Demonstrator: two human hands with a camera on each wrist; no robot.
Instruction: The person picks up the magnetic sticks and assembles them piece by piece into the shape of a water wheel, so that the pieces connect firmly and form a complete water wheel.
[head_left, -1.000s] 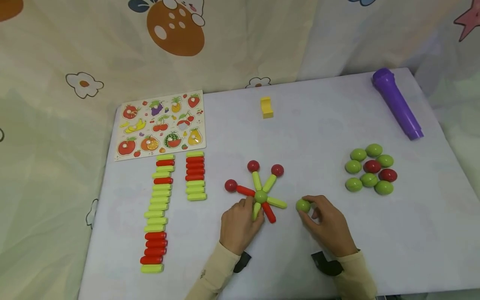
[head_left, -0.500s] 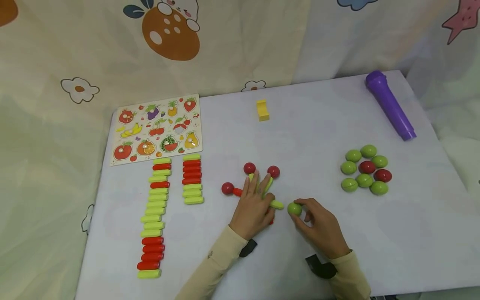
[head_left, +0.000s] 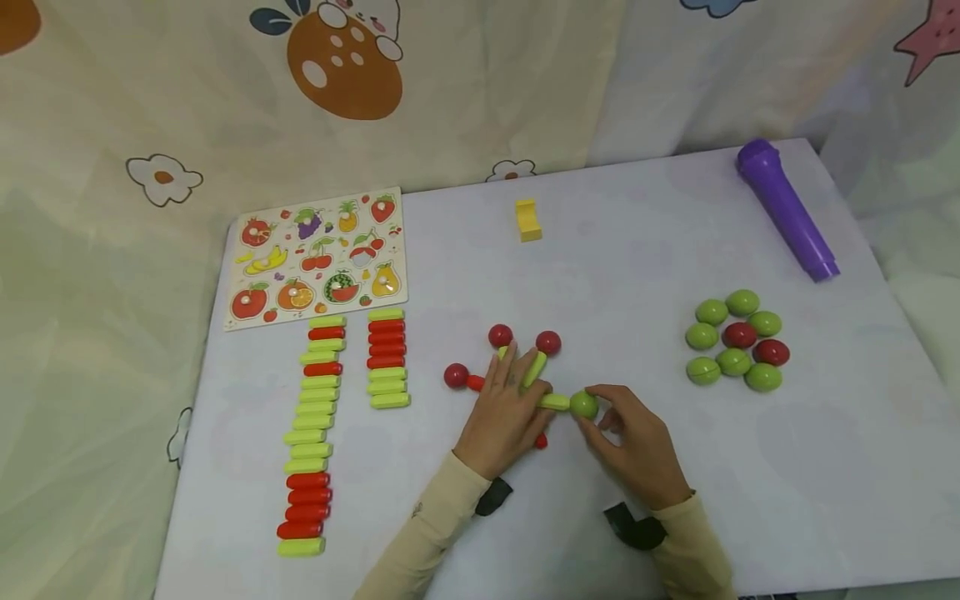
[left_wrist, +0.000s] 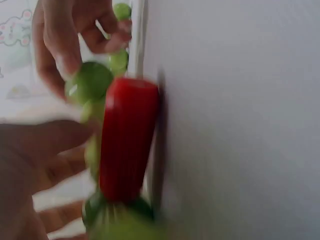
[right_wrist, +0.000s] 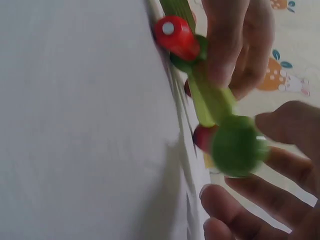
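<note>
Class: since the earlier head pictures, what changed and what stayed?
The right hand moved the green ball left to meet a green stick. The left hand released another green stick and now pinches this one. The purple microphone and yellow block stayed put.

A cream rectangular board of colourful fruit pictures (head_left: 292,262) lies at the far left of the white table (head_left: 637,250); a yellow notched block (head_left: 528,222), perhaps wooden, sits near the far edge. A purple microphone-shaped rod (head_left: 787,209) slants at far right, before a pale printed cloth (head_left: 487,83).
</note>
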